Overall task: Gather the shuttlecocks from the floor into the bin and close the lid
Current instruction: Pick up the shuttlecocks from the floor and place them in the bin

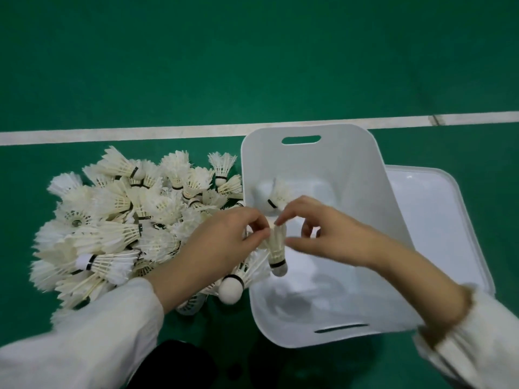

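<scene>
- The task is looking barely begun. One lone shuttlecock [276, 197] is lying inside the bin [351, 169], while the big pile of shuttlecocks [126, 220] is sitting on the green floor [252, 66], right against the bin's left wall.
- The left hand [224, 242] and the right hand [323, 234] are both pinching the feather rim of a held shuttlecock [275, 248] with their fingertips, the spare fingers curling loosely. It is hanging cork-down over the bin's left rim.
- The lid [438, 220] is lying off on the floor, just beside the bin's right side, so closing is not yet done.
- The shuttlecocks are showing stiff cream-white feather cones, dark bands and rounded pale cork heads.
- The bin and lid are looking like smooth, glossy white plastic, with rounded corners and slot handles.
- The floor is appearing matt, with a white line [140, 133] running across it.
</scene>
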Demonstrator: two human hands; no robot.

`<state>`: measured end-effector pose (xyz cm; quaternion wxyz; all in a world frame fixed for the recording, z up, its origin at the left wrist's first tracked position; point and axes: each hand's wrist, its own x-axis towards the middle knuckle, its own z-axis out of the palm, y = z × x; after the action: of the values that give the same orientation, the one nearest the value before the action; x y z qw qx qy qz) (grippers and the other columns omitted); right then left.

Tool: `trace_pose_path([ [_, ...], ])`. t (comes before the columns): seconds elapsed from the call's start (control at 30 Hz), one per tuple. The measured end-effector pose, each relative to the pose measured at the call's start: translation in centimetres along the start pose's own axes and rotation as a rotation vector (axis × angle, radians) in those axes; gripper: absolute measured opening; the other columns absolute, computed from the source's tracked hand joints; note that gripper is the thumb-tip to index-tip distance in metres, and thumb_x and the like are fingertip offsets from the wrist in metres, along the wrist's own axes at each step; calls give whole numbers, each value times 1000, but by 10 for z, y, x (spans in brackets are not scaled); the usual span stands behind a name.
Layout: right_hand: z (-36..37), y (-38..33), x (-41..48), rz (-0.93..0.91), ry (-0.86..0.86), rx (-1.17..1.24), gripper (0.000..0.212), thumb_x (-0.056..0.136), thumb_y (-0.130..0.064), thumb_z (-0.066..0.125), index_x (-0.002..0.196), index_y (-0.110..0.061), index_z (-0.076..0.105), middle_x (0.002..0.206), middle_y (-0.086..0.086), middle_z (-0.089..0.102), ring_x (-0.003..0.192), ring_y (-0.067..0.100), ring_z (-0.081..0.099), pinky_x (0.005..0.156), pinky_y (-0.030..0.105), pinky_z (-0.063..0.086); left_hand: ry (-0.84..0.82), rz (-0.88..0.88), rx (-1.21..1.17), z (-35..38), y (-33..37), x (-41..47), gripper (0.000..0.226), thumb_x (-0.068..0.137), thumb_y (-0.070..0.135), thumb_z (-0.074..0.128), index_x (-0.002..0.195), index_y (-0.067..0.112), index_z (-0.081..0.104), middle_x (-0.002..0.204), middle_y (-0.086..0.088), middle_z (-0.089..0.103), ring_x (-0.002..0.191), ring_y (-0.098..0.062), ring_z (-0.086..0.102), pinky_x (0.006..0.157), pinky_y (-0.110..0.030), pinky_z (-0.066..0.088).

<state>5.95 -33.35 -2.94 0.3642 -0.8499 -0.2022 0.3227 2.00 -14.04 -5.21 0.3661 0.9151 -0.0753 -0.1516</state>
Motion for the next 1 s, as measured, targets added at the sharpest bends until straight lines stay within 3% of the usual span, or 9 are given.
trace_pose_path([
  [0.13,18,4,7,-2,92,-31,15,81,-27,67,92,-30,56,102,-11,52,77,9,56,69,19,44,14,45,-4,-2,5,-1,8,89,36,55,90,30,59,84,18,59,66,6,49,59,-18,35],
  [0.23,15,10,17,16,191,1,19,81,-17,68,74,-30,57,86,-1,59,75,15,56,69,30,48,90,62,-25,-12,11,-6,23,90,42,50,109,30,52,104,18,54,67,13,48,64,-16,36],
  [0.33,1,20,27,129,355,77,6,85,-15,63,80,-18,62,80,4,63,73,22,62,75,38,51,234,47,-45,-33,12,-12,37,89,48,44,120,28,46,114,16,44,70,11,50,67,-13,36],
  [0.4,-6,26,40,208,424,85,8,89,-15,57,87,-11,63,82,14,67,72,27,63,65,30,47,296,27,-53,-47,7,-16,33,89,47,44,115,27,49,105,16,49,74,6,51,62,-11,36],
  [0.5,-7,31,69,262,424,10,16,91,-15,51,92,-5,63,83,15,63,59,19,49,50,22,34,295,10,-46,-57,-4,-21,16,89,38,51,97,25,57,89,14,57,81,2,52,62,-7,39],
  [0.63,9,39,107,294,338,-102,18,93,-14,49,100,-5,63,88,7,58,84,23,57,72,29,43,222,43,43,-54,-17,-27,13,88,35,53,82,25,57,81,15,56,84,-3,53,68,-6,38],
  [0.77,26,48,126,307,307,-141,19,92,-14,49,100,-5,63,91,9,61,85,25,55,72,29,42,198,53,84,-45,-34,-29,26,86,50,47,83,27,58,82,17,55,82,-4,55,69,-12,41],
  [0.9,30,51,128,297,260,-182,31,91,-7,45,117,-12,59,120,9,59,108,26,55,84,27,41,209,76,79,-42,-39,-28,33,82,54,41,83,27,60,82,15,56,81,-3,55,70,-15,42],
  [1.0,21,39,118,259,349,-175,37,89,-6,43,122,-19,55,129,5,51,105,23,55,83,28,41,228,95,76,-43,-39,-25,30,83,51,44,83,27,60,81,14,56,80,-4,55,69,-15,41],
])
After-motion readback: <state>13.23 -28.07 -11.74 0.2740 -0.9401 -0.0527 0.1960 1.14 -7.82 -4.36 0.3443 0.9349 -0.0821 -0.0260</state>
